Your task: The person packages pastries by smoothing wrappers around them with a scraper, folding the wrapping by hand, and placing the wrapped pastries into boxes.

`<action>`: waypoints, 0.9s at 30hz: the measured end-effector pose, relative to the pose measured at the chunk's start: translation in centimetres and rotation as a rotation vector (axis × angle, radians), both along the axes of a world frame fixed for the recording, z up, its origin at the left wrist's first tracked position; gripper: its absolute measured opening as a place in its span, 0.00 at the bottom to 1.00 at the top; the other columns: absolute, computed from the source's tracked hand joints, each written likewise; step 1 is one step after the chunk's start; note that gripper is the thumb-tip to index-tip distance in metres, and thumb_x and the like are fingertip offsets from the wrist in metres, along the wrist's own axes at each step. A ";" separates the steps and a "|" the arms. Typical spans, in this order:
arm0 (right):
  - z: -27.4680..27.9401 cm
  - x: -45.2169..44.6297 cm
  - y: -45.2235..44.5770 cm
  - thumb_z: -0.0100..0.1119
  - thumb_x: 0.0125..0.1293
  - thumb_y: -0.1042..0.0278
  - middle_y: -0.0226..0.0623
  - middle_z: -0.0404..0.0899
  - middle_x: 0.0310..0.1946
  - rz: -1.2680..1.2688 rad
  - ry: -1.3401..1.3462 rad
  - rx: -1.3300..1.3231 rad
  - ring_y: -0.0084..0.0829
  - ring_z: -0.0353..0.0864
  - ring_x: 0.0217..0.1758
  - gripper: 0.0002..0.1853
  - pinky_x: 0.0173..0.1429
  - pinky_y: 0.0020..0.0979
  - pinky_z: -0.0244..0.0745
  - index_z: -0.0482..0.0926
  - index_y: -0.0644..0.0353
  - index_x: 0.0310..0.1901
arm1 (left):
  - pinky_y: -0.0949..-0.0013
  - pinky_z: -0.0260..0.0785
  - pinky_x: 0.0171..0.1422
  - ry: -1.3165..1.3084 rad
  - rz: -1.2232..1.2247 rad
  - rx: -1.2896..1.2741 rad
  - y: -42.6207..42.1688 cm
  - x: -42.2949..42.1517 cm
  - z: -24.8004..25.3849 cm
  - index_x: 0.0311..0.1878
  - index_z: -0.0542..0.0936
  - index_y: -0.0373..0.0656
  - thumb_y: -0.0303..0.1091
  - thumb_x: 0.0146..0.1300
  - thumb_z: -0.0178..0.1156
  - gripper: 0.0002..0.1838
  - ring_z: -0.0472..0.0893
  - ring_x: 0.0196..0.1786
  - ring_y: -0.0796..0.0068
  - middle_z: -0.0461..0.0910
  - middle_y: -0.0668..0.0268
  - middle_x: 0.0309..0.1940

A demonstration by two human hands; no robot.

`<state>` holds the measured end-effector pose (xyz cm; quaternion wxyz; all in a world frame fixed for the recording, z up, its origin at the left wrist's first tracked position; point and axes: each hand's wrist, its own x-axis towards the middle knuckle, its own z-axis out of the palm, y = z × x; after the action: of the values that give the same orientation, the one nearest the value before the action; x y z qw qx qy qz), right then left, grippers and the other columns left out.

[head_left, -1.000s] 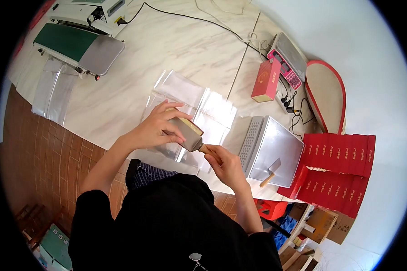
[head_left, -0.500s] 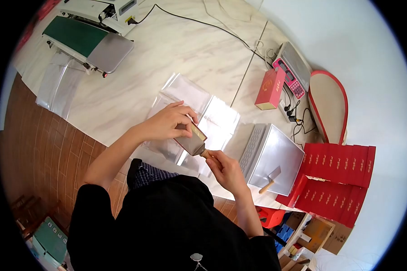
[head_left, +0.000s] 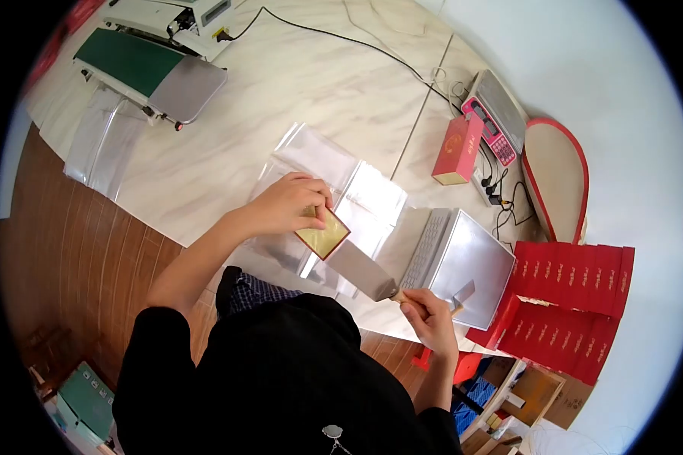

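My left hand (head_left: 292, 203) pinches a box with a gold, red-edged face (head_left: 325, 235) between thumb and fingers, above clear plastic bags (head_left: 364, 199) on the table. How deep the box is I cannot tell. In my right hand (head_left: 431, 322) is the wooden handle of a wide metal scraper (head_left: 360, 271), its flat blade pointing at the box's near corner. Box and blade appear close together; whether they touch I cannot tell. A second, smaller scraper (head_left: 465, 292) lies on a silver-topped device (head_left: 484, 262) beyond my right hand.
To the right stand stacked red boxes (head_left: 573, 277). Behind them are a pink-fronted scale (head_left: 495, 136), a red box (head_left: 457, 155) and cables (head_left: 501, 199). At the far left sits a machine with a green belt (head_left: 129, 61), with more plastic bags (head_left: 106, 144) beside it.
My right hand has drawn the scraper to the right and toward me, away from the box. More of the gold face now shows. My left hand has stayed nearly in place.
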<state>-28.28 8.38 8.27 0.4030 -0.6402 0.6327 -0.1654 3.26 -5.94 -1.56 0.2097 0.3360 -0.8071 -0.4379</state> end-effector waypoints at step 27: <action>-2.9 6.0 -1.6 0.61 0.68 0.67 0.40 0.85 0.35 0.168 0.212 -0.215 0.39 0.85 0.29 0.09 0.30 0.36 0.76 0.79 0.54 0.49 | 0.67 0.61 0.66 0.704 0.577 0.185 2.5 -0.9 -7.2 0.60 0.76 0.36 0.72 0.71 0.28 0.46 0.74 0.56 0.70 0.79 0.61 0.50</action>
<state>-22.28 6.80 5.41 0.2757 -0.7440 0.5948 -0.1295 2.35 -3.43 -8.74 0.5533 0.3951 -0.5179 -0.5193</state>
